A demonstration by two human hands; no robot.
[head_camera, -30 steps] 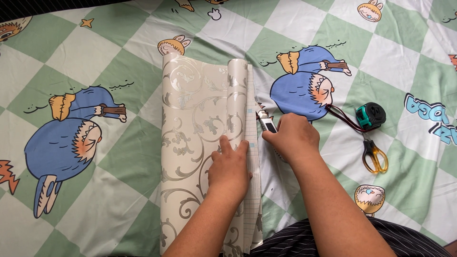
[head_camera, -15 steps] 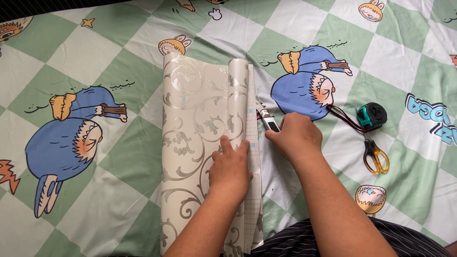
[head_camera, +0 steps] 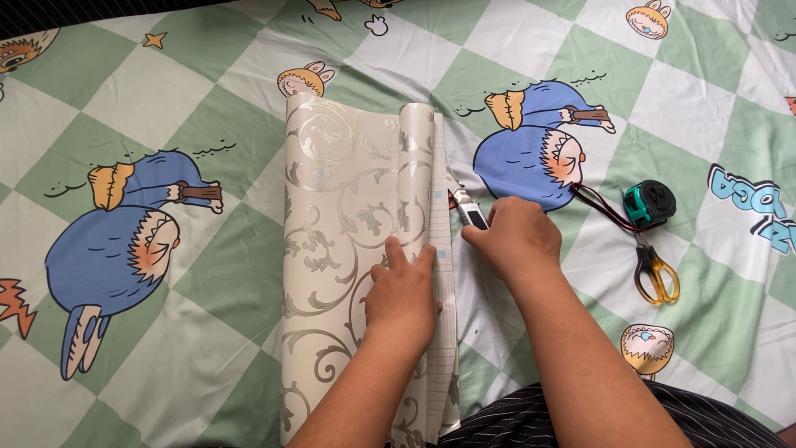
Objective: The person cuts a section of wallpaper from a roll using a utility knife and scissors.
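Observation:
A sheet of beige wallpaper [head_camera: 340, 216] with a silver swirl pattern lies partly unrolled on a patterned cloth, its right side still curled into a roll. My left hand [head_camera: 404, 292] presses flat on the paper near its right edge, fingers together. My right hand [head_camera: 514, 239] grips a utility knife [head_camera: 466, 209], its blade at the gridded backing strip [head_camera: 444, 274] along the paper's right edge.
The green and white checked cloth [head_camera: 207, 274] with cartoon figures covers the whole surface. To the right lie a green and black tape measure [head_camera: 649, 202] with a dark strap and yellow-handled scissors [head_camera: 655, 274]. My dark striped clothing [head_camera: 531, 419] shows at the bottom.
My right hand with the knife has shifted slightly toward me along the paper's edge. My left hand stays pressed on the paper.

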